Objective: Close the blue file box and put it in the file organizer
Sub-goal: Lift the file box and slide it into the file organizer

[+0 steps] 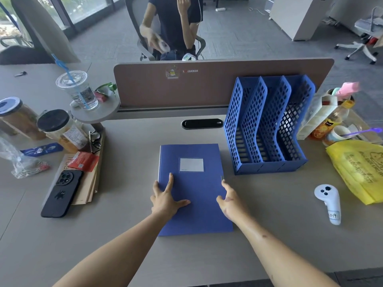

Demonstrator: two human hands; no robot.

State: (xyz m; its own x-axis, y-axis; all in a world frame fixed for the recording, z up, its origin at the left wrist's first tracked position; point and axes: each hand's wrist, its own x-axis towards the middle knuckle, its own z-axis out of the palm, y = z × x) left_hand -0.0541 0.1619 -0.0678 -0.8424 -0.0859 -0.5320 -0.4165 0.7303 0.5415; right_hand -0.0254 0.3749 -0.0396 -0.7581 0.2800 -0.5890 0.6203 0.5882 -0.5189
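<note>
Left hand (pixel 165 198), fingers spread flat, pressing the closed flat blue file box (pixel 193 189) near its left edge. Right hand (pixel 231 200), fingers curled loosely, at its right edge, gripping nothing. Box flat on grey tabletop (pixel 124 235), just left of empty blue mesh plastic file organizer (pixel 267 125), apart from it.

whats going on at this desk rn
A person is handling a blue file box lying flat and closed on the desk. The left hand presses flat on its cover; the right hand curls at its right edge. The blue file organizer stands just right of it, all slots empty, so the box isn't filed yet.
</note>
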